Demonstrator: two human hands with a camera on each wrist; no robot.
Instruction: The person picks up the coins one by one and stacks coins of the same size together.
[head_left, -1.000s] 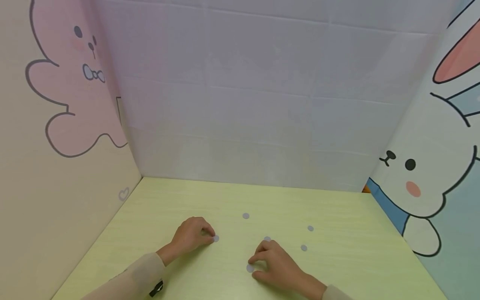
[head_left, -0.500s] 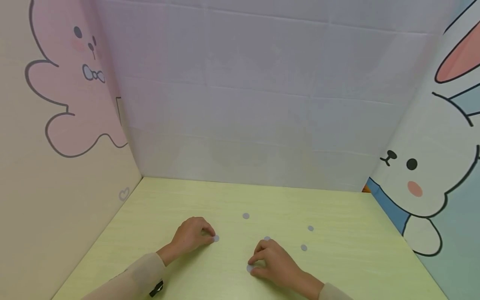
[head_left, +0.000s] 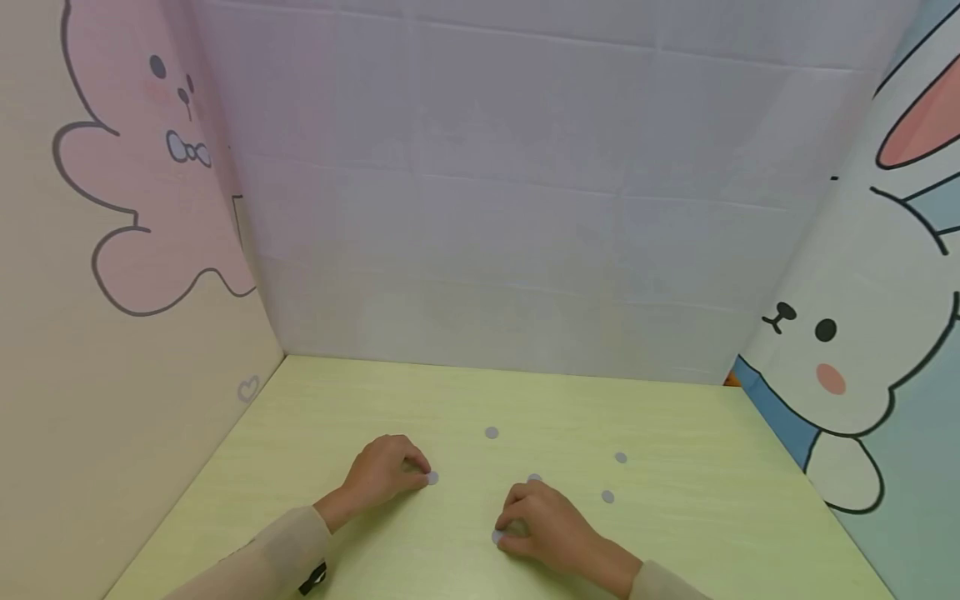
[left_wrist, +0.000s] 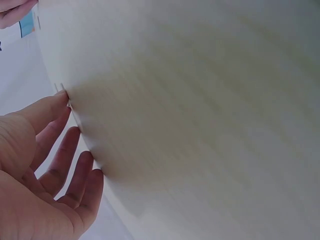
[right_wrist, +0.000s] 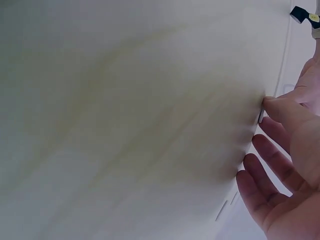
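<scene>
Several small flat grey discs lie on the pale yellow-green tabletop. My left hand [head_left: 384, 471] has thumb and index finger at the left edge of one disc [head_left: 433, 477], pinching it at the table surface. In the left wrist view, the other fingertips of this left hand [left_wrist: 50, 165] rest on the tabletop. Nearer the front, my right hand [head_left: 551, 529] pinches another disc [head_left: 497, 537] between thumb and index finger. That disc [right_wrist: 261, 116] shows as a thin edge in the right wrist view, and the fingers partly cover it.
Beyond the right hand's knuckles lies a partly hidden disc [head_left: 534, 477]. Farther back is another disc [head_left: 492, 432], with two more to the right, a far disc [head_left: 621, 457] and a nearer disc [head_left: 607, 497]. Cartoon-printed side walls and a white back sheet [head_left: 487, 208] enclose the table.
My right thumb and index finger have closed together on the front disc, which has shifted very slightly left. The left hand and the other discs have stayed put.
</scene>
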